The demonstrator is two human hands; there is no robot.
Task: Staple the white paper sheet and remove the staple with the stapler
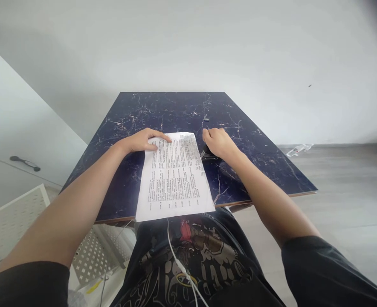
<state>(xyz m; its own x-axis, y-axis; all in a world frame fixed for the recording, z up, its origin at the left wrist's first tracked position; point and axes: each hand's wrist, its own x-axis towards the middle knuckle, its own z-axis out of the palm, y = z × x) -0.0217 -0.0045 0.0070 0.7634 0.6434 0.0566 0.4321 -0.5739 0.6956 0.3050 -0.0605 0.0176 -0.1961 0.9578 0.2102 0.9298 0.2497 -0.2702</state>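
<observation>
A printed sheet of paper (175, 177) lies on a dark blue marble-patterned table (259, 149), its near edge overhanging the table's front edge. My left hand (142, 140) rests flat on the sheet's far left corner, fingers stretched out. My right hand (218, 141) sits just right of the sheet's far right corner, fingers curled over a small black object (207, 154) that I cannot make out. The sheet's far right corner looks slightly creased.
A tiny dark item (206, 120) lies on the table beyond my right hand. A white perforated panel (15, 213) stands at the lower left, below a cupboard with a black handle (24, 163). A small clear object (299, 149) lies on the grey floor to the right.
</observation>
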